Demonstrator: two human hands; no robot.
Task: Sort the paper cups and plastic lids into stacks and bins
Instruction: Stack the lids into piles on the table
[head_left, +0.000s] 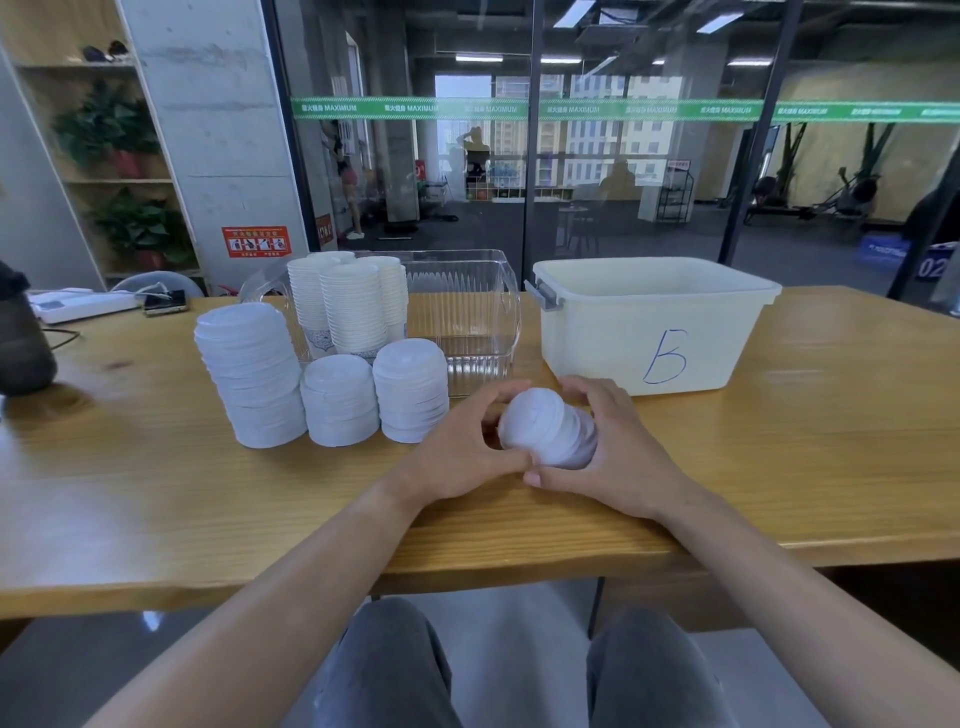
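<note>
A short stack of white plastic lids (545, 426) lies tilted on its side between both hands, just in front of the bins. My right hand (618, 452) curls around its right side and my left hand (467, 441) cups its left side, thumbs meeting below it. Three upright lid stacks stand on the table to the left: a tall one (249, 374), a short middle one (337, 400) and another (410, 389). Stacks of white paper cups (348, 306) stand in the left end of a clear plastic bin (467, 312). A cream bin marked "B" (649, 322) stands at the right.
The wooden table (156, 493) runs across the view, its front edge near my knees. A dark rounded object (21, 332) stands at the far left, with a white power strip (78, 304) and a phone (165, 302) behind it. A glass wall rises behind the table.
</note>
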